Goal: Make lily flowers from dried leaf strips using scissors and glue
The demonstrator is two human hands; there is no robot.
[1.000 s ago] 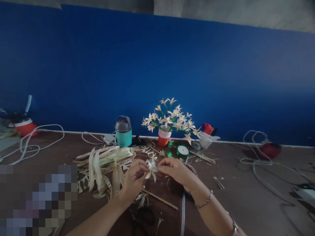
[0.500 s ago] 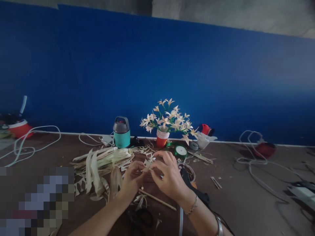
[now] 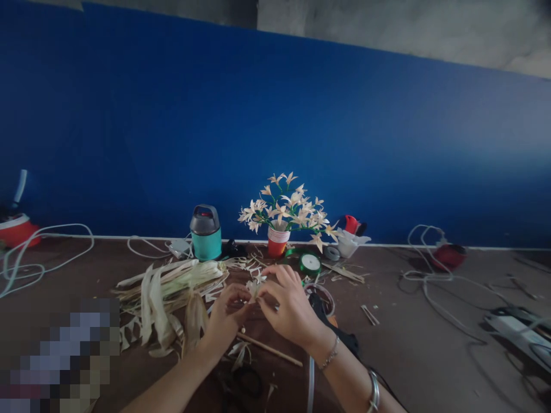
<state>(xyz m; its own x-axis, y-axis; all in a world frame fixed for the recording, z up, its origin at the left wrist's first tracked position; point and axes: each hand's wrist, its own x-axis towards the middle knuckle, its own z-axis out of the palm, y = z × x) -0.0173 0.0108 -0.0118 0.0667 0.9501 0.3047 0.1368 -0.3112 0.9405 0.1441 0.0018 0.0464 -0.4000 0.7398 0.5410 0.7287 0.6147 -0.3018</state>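
Note:
A small pale husk flower [image 3: 255,285] is pinched between my two hands over the middle of the table. My left hand [image 3: 228,318] grips its lower left side with thumb and forefinger. From the right, my right hand [image 3: 290,307] holds the same flower with bent fingers, partly covering it. Just below the hands lie a thin wooden stick [image 3: 271,350] and a loose pale husk piece [image 3: 241,353]. Beyond them a bunch of similar cream flowers [image 3: 297,209] on green stems stands in a red and white paper cup [image 3: 278,244].
Dried corn husks [image 3: 172,287] are heaped on the left. A teal lidded container [image 3: 206,232] stands by the blue wall. Green ribbon spool [image 3: 310,263], white cup [image 3: 349,244], black glue-gun-like tool [image 3: 333,327] and dark scissors [image 3: 245,381] lie around. Cables [image 3: 430,281] run across the right side.
The view has shifted slightly, so the table items appear further left. Both hands keep hold of the flower, with the fingers moving a little closer together around it.

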